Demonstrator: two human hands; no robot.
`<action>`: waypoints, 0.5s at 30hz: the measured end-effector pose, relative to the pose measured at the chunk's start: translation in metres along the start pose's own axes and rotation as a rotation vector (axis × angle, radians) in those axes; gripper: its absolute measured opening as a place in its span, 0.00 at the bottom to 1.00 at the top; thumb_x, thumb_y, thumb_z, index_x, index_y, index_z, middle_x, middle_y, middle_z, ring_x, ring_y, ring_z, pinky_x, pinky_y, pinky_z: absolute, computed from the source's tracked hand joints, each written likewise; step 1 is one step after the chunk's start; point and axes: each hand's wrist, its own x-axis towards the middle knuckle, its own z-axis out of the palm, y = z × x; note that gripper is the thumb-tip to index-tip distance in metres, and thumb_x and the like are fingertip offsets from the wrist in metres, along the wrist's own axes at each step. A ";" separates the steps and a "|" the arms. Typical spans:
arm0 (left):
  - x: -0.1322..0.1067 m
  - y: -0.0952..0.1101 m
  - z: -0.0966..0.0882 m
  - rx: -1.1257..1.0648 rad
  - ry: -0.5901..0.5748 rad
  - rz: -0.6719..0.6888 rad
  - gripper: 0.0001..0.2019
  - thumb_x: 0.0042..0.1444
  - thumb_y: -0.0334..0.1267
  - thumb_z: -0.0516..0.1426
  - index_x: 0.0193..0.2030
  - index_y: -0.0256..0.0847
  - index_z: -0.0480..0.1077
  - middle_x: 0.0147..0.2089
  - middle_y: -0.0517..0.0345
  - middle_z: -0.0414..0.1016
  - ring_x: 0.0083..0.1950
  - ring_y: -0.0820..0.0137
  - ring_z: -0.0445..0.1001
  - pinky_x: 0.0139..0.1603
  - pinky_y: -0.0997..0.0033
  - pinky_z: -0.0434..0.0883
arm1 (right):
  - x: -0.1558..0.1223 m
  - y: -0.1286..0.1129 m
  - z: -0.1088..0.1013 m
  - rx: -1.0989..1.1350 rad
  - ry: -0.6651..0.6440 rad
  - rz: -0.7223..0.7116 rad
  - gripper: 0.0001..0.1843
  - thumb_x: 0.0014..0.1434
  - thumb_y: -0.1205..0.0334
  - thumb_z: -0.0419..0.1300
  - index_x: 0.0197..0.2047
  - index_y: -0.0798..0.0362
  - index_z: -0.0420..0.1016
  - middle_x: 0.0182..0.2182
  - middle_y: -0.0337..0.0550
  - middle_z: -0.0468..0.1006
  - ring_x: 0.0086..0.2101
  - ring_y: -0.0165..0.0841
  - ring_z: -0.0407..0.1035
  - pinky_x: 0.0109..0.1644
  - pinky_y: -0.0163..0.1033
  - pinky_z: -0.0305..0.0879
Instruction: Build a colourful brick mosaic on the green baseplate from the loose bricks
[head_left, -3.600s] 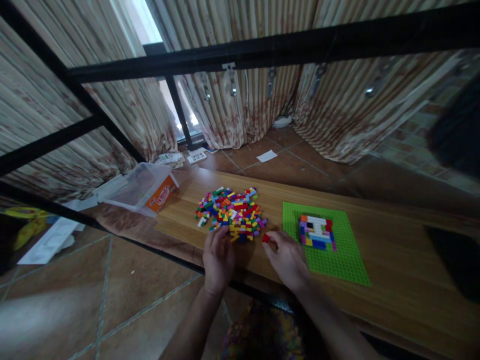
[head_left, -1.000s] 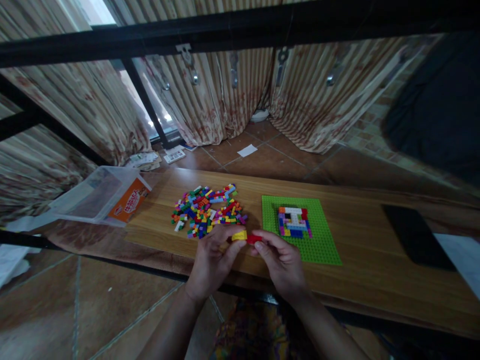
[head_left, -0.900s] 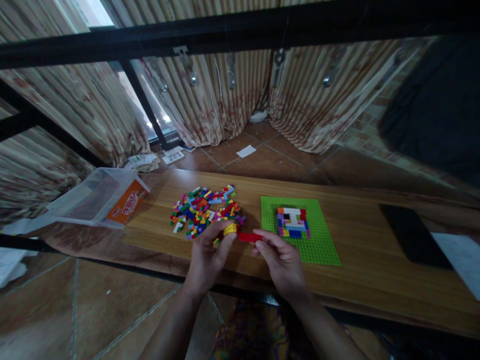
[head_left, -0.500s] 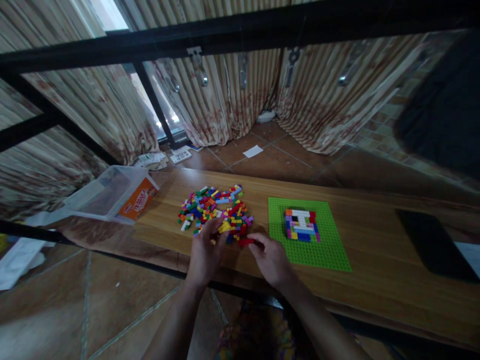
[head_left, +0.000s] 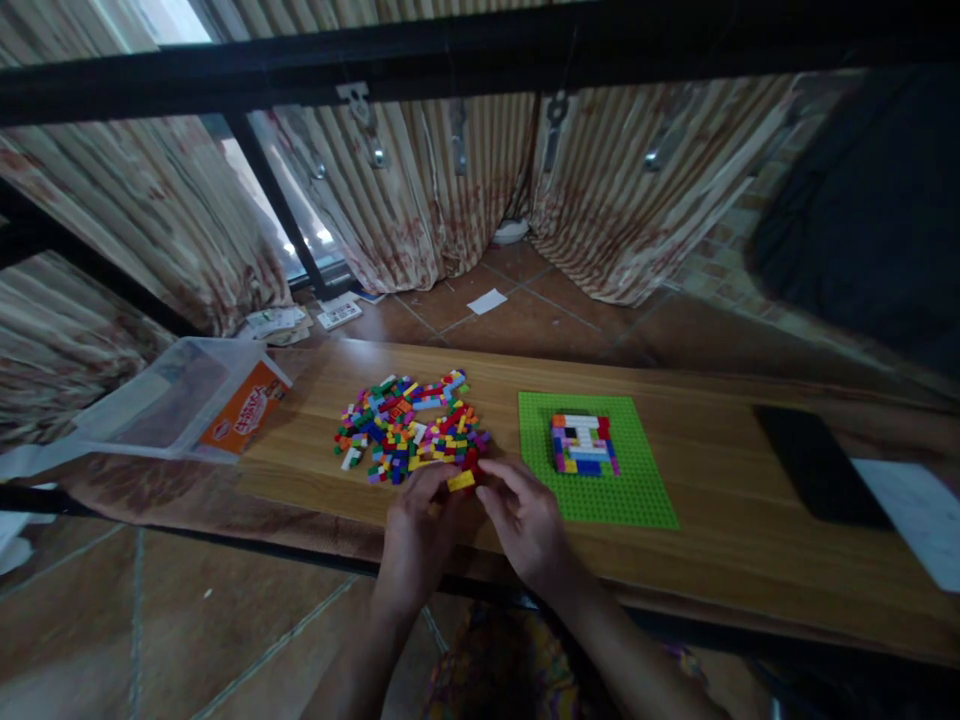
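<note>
Head view: a person's two bare hands meet over the near edge of a wooden table [head_left: 720, 540], seen from above and behind.
Left hand [head_left: 416, 530]: fingers drawn together, pinching a yellow brick [head_left: 460, 481] at their tips.
Right hand [head_left: 525, 520]: fingers curled, tips just beside the yellow brick's right end; whether they hold a piece of their own cannot be told, as the palm side is hidden.
Position of the brick: between the two sets of fingertips, just above the table, at the near rim of the pile of bricks [head_left: 397, 435].
Long axis of the brick: roughly left to right across the view, its right end tilted slightly away from the person.
Key relation: the green baseplate [head_left: 637, 495] lies to the right of the brick, with the right hand between the two; that hand is the nearer to the plate, and the left hand the nearer to the pile.
Small model [head_left: 583, 445]: a flat block of white, blue, red and yellow bricks, seated on the far half of the baseplate.
Plastic box [head_left: 150, 410]: clear, with an orange label, at the table's left end, well apart from the hands.
Dark flat slab [head_left: 817, 460]: on the table's right side beside a white sheet [head_left: 911, 515].
</note>
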 end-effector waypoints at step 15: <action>0.009 0.036 0.106 -0.066 -0.244 0.120 0.15 0.56 0.27 0.54 0.50 0.42 0.68 0.46 0.54 0.74 0.44 0.70 0.74 0.44 0.69 0.73 | -0.025 0.036 -0.107 -0.330 0.127 0.016 0.11 0.63 0.63 0.55 0.47 0.47 0.76 0.44 0.43 0.78 0.45 0.35 0.73 0.50 0.41 0.70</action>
